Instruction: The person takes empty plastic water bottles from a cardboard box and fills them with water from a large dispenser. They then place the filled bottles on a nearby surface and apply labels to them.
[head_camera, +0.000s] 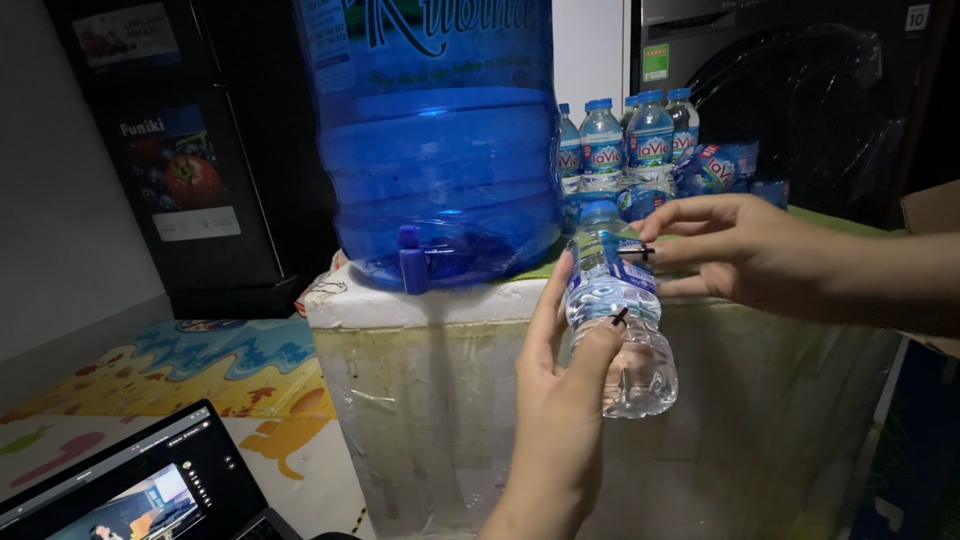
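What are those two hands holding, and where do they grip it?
A small clear water bottle. The left hand wraps its middle, around the label. The right hand has its fingers at the bottle's top, by the cap.

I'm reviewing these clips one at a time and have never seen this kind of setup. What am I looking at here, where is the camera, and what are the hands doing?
There is no machine: a person wears one camera on the head, looking down at their own two bare hands. The left hand grips a small clear plastic bottle around its middle, holding it in the air. The right hand reaches in from the right, fingertips at the bottle's blue cap. In front stands a white foam box wrapped in clear film. On it sit a large blue water jug with a blue tap and a group of small capped bottles. A laptop with its screen on lies lower left, on a colourful floor mat.
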